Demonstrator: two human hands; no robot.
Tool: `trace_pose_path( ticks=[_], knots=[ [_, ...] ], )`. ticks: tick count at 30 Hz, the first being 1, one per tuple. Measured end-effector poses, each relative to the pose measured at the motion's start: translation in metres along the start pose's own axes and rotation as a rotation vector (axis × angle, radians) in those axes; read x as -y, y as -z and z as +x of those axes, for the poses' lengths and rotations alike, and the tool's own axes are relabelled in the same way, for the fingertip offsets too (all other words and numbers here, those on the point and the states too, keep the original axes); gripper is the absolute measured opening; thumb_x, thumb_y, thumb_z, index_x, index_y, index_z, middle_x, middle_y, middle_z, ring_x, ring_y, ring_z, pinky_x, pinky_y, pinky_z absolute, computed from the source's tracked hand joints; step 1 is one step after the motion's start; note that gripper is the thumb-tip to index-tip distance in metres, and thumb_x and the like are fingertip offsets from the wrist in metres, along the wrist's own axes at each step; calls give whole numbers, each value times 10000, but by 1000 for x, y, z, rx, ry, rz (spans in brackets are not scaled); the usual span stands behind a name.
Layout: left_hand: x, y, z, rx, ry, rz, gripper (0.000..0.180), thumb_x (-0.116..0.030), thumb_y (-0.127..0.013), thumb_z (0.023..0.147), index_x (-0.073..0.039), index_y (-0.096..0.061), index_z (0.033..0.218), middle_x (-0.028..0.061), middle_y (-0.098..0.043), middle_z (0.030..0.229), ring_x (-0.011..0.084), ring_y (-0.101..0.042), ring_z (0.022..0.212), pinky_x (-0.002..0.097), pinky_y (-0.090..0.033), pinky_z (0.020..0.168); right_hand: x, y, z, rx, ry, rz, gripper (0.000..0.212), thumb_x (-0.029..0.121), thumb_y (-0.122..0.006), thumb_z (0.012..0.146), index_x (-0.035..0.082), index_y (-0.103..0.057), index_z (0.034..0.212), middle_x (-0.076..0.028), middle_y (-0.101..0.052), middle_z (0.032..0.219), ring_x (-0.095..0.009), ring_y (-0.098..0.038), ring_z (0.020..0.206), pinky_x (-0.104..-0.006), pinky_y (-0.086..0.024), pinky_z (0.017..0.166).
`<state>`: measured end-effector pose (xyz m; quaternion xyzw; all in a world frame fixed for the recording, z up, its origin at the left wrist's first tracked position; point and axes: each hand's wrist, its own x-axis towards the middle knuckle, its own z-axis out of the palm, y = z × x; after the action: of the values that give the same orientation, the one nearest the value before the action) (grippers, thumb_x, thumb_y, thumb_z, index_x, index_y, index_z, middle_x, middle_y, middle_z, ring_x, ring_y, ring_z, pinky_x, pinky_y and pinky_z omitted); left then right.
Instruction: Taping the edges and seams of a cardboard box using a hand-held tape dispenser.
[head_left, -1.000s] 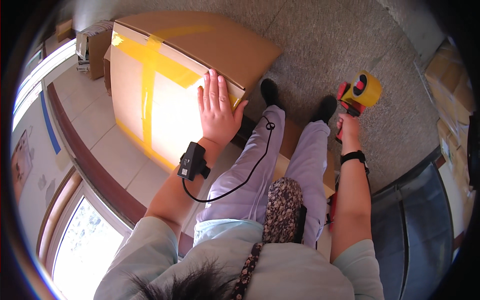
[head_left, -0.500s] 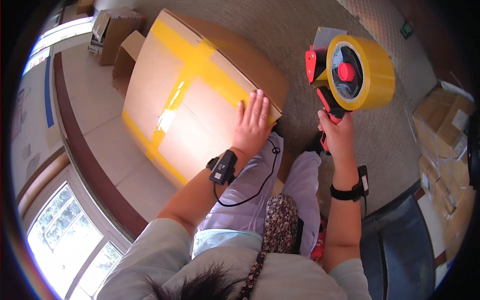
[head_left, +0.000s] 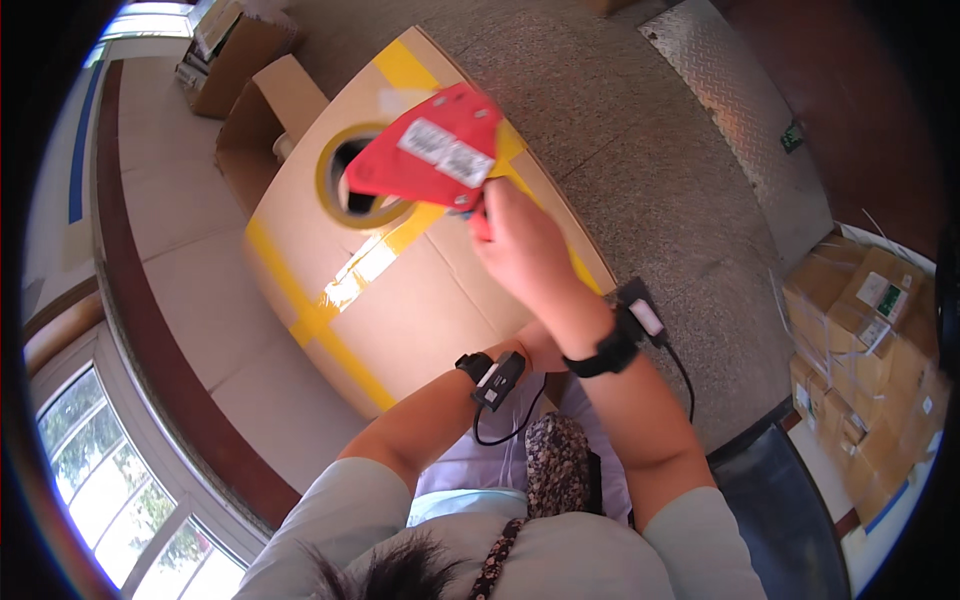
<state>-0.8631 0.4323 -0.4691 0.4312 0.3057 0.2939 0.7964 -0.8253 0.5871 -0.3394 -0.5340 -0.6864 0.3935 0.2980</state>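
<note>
A large cardboard box (head_left: 455, 290) with crossing strips of yellow tape stands in front of me. My right hand (head_left: 520, 235) is closed round the handle of a red tape dispenser (head_left: 415, 155), held over the upper part of the box. The dispenser's side plate faces up, and the roll of yellow tape (head_left: 328, 185) shows at its left. My left hand (head_left: 543, 348) lies at the box's near edge, under my right forearm; its fingers are hidden there. Black devices are strapped to both my wrists.
An open carton (head_left: 265, 130) and another box (head_left: 235, 65) stand beyond the big box on the left. Several strapped cartons (head_left: 860, 330) are stacked at the right. A patterned metal plate (head_left: 725, 100) lies on the floor, far right. Windows (head_left: 100, 440) are at lower left.
My right hand has swung the tape dispenser from the right side to over the box and turned it over. My right forearm now crosses above my left hand, whose fingers were visible on the box before.
</note>
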Motion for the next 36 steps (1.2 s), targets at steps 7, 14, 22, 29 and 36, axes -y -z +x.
trace_pose_path(
  ticks=[7,14,22,29,36],
  knots=[
    [-34,-30,-22,234,271,335,272,-177,-506,937,-74,-583,1177,130,-508,1303,211,-448,1225,362,-341,1044,-32,-46,-4,68,28,-294,282,92,-673,719,63,-479,921,-104,-558,927,-313,-551,908,-403,-452,705],
    [-68,27,-71,31,-315,1508,324,-213,-618,836,-86,-555,1128,96,-517,1221,261,-472,1172,432,-347,1011,-49,29,-49,-570,-45,-202,355,225,-627,824,30,-522,1101,-149,-499,1186,-326,-460,1130,-459,-321,966],
    [-62,20,-61,-130,-174,1667,446,-307,-616,841,-65,-487,1194,148,-435,1316,330,-378,1252,507,-263,1034,-190,-6,-169,-636,-1073,1344,535,446,-398,977,66,-390,1354,-100,-409,1391,-231,-386,1271,-347,-291,1056],
    [-56,6,-51,-40,-122,1706,434,-306,-588,859,-57,-471,1194,167,-434,1310,348,-381,1244,513,-241,1033,-264,-85,-181,-471,-703,1778,569,513,-412,954,105,-424,1350,-42,-535,1274,-176,-500,1168,-323,-415,961],
    [-49,4,-53,-24,-129,1777,430,-314,-532,880,-26,-442,1186,220,-440,1270,393,-394,1208,531,-244,1012,-298,-93,-162,-537,-985,1772,627,581,-402,929,95,-454,1321,-59,-555,1231,-184,-526,1124,-334,-435,937]
  ],
)
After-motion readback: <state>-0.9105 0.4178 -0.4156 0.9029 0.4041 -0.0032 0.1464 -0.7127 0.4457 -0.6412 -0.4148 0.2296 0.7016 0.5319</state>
